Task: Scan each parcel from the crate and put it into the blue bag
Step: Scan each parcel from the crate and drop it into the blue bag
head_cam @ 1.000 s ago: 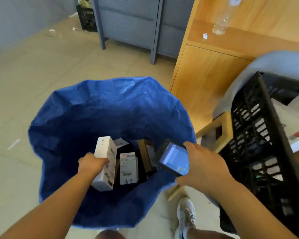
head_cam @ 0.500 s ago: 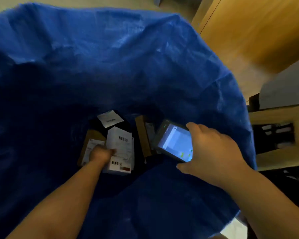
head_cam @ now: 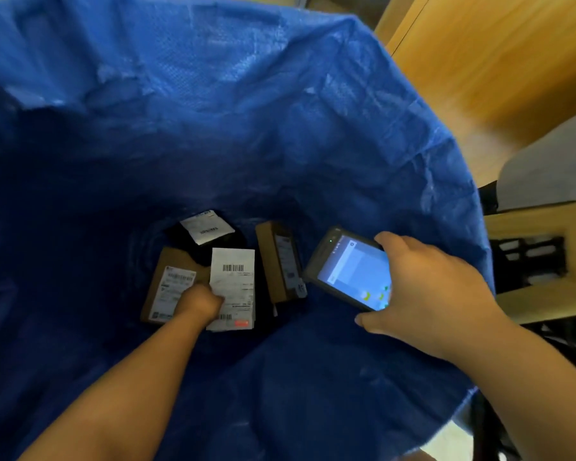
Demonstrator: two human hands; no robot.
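The blue bag (head_cam: 280, 111) fills most of the view, its mouth wide. Deep inside it my left hand (head_cam: 200, 301) grips a white parcel (head_cam: 235, 277) with barcode labels, lying at the bottom. Around it lie a brown box (head_cam: 167, 281) on the left, a brown box (head_cam: 278, 261) standing on edge to the right, and a dark parcel with a white label (head_cam: 207, 227) behind. My right hand (head_cam: 426, 287) holds the handheld scanner (head_cam: 346, 267) over the bag's right side, its screen lit. A corner of the black crate (head_cam: 529, 261) shows at the right.
A wooden cabinet (head_cam: 496, 61) stands behind the bag at the upper right. A grey-white surface (head_cam: 552, 174) and a wooden frame (head_cam: 539, 294) surround the crate at the right edge.
My left hand went down from the bag's mouth to its bottom with the white parcel, now lying flat. The view leaned in over the bag. My right hand still holds the scanner.
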